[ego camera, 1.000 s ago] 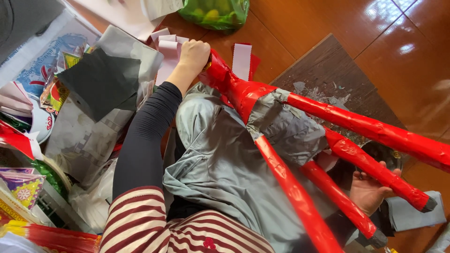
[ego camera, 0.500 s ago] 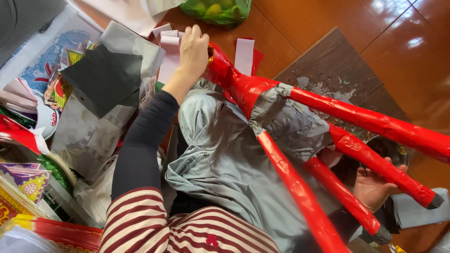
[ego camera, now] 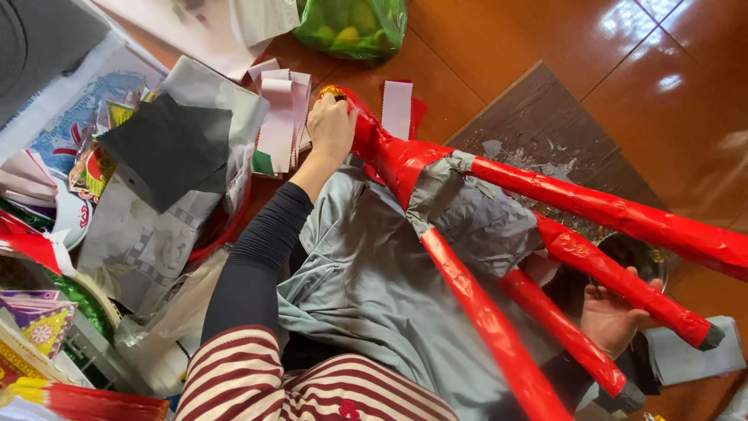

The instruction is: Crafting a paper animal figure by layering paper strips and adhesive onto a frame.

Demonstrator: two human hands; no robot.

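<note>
The person wore a top striped in dark red and cream at the shoulder, and beneath it a close-fitting black sleeve [ego camera: 261, 257], finely ribbed, that ran down the left arm to the wrist. Both the left hand [ego camera: 331, 125] and the right hand [ego camera: 612, 320] were bare, without gloves or rings that could be seen.

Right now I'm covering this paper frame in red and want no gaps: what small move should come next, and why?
Probably press and smooth the red paper around the frame's tip, where the left hand already rests. The grey patch at the joint remains uncovered, so that looks like the next spot after it. The right hand steadies a lower red leg.
</note>
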